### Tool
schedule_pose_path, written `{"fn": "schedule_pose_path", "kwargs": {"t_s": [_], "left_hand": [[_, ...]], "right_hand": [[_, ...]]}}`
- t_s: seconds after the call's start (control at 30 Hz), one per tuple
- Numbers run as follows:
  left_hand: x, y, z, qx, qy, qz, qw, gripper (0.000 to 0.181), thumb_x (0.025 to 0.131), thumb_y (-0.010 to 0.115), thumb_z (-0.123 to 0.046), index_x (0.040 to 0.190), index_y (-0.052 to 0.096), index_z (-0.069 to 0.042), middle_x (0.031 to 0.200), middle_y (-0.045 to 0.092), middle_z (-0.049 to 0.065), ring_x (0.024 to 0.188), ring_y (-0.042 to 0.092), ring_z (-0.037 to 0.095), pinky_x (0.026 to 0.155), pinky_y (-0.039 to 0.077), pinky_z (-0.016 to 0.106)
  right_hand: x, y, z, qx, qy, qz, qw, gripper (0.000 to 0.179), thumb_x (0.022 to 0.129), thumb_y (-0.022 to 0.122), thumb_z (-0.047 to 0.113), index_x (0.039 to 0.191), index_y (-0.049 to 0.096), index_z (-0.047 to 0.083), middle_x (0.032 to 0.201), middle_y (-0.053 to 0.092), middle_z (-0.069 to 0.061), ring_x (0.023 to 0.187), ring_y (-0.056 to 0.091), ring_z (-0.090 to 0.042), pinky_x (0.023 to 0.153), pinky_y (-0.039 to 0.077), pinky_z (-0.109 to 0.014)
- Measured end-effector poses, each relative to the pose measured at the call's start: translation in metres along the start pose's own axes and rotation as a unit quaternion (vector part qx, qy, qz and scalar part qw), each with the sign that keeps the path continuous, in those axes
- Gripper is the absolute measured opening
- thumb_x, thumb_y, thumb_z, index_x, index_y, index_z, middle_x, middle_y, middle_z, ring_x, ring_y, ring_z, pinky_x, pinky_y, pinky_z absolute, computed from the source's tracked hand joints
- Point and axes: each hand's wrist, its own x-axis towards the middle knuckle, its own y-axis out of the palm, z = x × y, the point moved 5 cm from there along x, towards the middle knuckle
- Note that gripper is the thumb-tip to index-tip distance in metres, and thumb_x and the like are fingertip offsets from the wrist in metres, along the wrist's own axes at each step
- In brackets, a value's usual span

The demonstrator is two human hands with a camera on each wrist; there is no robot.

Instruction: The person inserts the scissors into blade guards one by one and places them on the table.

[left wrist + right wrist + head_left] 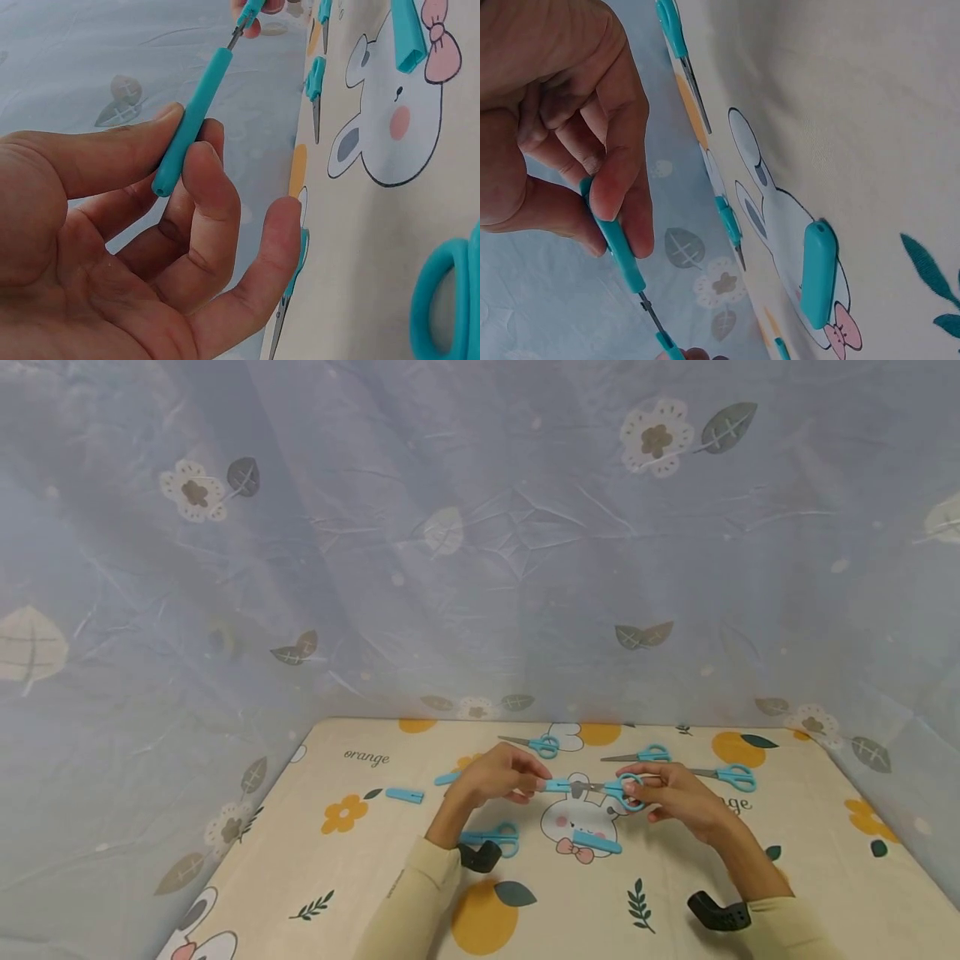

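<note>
My left hand (498, 774) pinches a light-blue blade cover (557, 785) between thumb and fingers; in the left wrist view it appears as a slim teal sleeve. My right hand (678, 797) grips the blue handles of a pair of scissors (622, 255). The blades point left, their tips inside the cover's mouth, with a short stretch of metal showing between cover and handles. Both are held up above the table. Below them a loose blade cover (596, 842) lies on the printed rabbit.
Bare-bladed scissors (543, 745) lie at the back, with more scissors (648, 754) and another pair (735, 777) toward the right. Two covers, one a blue cover (405, 795), lie left. Scissors (508, 839) sit beside my left wrist. A patterned curtain (480, 568) hangs behind the table.
</note>
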Motion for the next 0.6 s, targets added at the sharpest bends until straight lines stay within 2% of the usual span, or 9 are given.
{"fn": "schedule_pose_path", "kwargs": {"t_s": [0.27, 0.6], "left_hand": [[-0.0005, 0.0047, 0.0014, -0.012, -0.011, -0.001, 0.9999, 0.019, 0.098, 0.067, 0.001, 0.110, 0.082, -0.003, 0.088, 0.073, 0.001, 0.073, 0.064, 0.018, 0.074, 0.066, 0.034], [-0.0001, 0.0023, -0.0006, -0.003, -0.008, -0.008, 0.9999, 0.014, 0.098, 0.072, -0.002, 0.109, 0.081, -0.002, 0.087, 0.073, 0.001, 0.073, 0.065, 0.018, 0.075, 0.066, 0.035]], "right_hand": [[0.0030, 0.0061, -0.0025, 0.006, -0.015, 0.014, 0.9998, 0.063, 0.106, 0.071, 0.027, 0.151, 0.049, -0.011, 0.096, 0.077, 0.002, 0.089, 0.069, -0.013, 0.068, 0.060, -0.033], [0.0075, 0.0106, -0.0019, 0.008, -0.024, 0.010, 0.9996, 0.060, 0.106, 0.071, 0.025, 0.150, 0.051, -0.010, 0.098, 0.079, -0.003, 0.090, 0.072, -0.016, 0.065, 0.059, -0.030]]}}
